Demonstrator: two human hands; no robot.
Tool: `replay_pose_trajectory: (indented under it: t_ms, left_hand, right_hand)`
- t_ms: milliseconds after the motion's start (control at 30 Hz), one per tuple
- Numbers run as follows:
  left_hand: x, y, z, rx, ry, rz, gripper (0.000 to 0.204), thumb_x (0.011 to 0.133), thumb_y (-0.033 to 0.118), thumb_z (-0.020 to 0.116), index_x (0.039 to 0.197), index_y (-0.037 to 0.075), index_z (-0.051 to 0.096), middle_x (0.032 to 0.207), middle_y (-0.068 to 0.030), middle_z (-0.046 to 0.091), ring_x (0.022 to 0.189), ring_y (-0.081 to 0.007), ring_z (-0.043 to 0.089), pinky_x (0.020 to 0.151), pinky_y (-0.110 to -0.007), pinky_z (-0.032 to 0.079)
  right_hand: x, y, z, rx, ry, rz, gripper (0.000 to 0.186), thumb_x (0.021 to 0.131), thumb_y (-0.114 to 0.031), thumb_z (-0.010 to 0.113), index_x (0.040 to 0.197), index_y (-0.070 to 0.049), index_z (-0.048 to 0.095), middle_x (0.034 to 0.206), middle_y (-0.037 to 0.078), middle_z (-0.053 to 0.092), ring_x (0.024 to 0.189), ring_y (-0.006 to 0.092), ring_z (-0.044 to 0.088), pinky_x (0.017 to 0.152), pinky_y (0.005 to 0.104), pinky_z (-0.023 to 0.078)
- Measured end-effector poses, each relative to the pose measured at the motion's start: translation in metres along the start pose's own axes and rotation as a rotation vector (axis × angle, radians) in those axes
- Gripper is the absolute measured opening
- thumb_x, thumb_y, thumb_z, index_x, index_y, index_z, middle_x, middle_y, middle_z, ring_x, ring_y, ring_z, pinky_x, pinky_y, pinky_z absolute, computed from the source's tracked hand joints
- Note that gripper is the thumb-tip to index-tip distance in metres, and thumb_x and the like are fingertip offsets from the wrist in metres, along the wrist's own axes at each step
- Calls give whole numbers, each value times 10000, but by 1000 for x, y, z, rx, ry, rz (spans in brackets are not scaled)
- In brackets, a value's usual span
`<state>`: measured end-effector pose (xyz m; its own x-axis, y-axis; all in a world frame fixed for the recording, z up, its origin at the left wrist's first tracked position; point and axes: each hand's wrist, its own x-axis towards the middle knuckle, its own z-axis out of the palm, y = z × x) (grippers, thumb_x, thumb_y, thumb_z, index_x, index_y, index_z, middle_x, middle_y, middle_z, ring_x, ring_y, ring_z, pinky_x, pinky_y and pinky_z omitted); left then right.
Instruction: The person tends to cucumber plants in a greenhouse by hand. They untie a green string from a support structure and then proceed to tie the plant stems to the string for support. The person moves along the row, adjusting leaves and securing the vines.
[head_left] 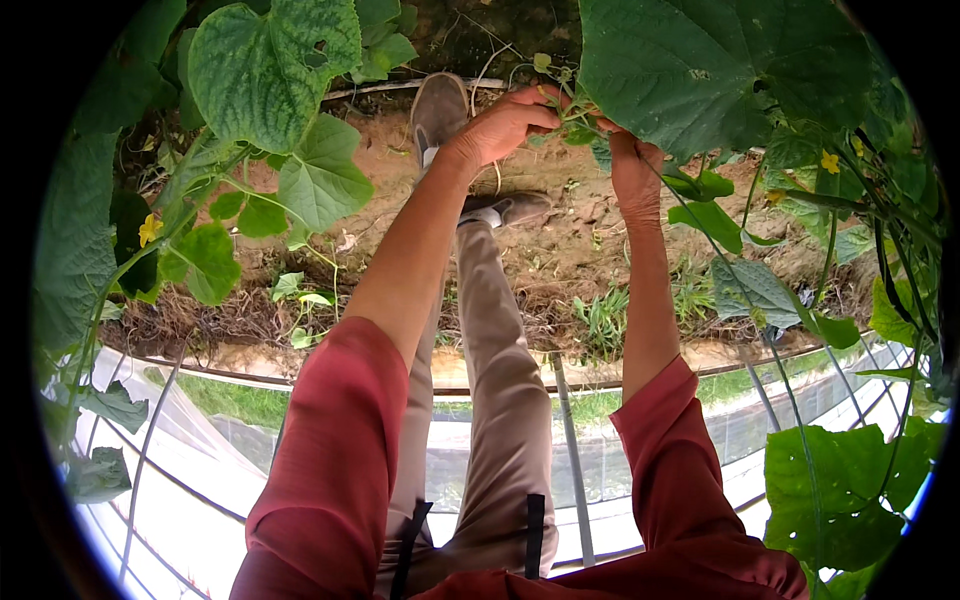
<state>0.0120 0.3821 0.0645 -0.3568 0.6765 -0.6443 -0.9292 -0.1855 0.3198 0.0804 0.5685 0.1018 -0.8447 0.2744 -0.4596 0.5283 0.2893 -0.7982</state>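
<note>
Both my arms, in rolled red sleeves, reach up to a thin green vine shoot (578, 122) with small leaves and curling tendrils. My left hand (508, 124) comes at it from the left, its fingers curled and pinching at the shoot. On the other side my right hand (636, 172) is closed around the shoot's stem, its fingertips partly hidden under a big dark leaf (700, 75). From beside the right hand a thin green strand (735, 280) runs down toward the lower right.
Leafy vines with yellow flowers (150, 230) hang at the left, and more leaves (835, 490) crowd the right. Below are bare brown soil (390, 150), my shoes (440, 105) and dry roots. A metal pole (572, 460) and clear sheeting stand behind my legs.
</note>
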Motion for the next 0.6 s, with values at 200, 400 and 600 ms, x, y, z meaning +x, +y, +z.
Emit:
replay_pose_trajectory:
  t_ms: [200, 400, 600]
  left_hand:
    - [2, 14, -11, 234, -101, -115, 231, 814, 160, 665, 1026, 90, 606, 902, 12, 580, 904, -110, 537, 828, -274, 403]
    - [3, 26, -1, 764, -112, 18, 228, 816, 232, 683, 979, 81, 632, 1084, -15, 527, 1010, -161, 520, 909, -332, 383]
    - [-3, 40, 9, 1031, -151, -17, 231, 802, 260, 689, 937, 79, 639, 1131, -36, 473, 1114, -207, 480, 967, -360, 358]
  right_hand:
    - [8, 10, -9, -236, -83, 44, 193, 898, -126, 494, 923, -6, 643, 895, 149, 671, 795, 267, 621, 717, 343, 464]
    - [19, 2, -13, -209, -108, -11, 142, 866, -94, 639, 968, 4, 647, 957, 89, 680, 896, 183, 649, 785, 324, 521]
    - [21, -7, -26, -1247, -154, -594, 232, 795, -161, 716, 963, -12, 656, 955, 130, 681, 871, 206, 657, 728, 334, 523]
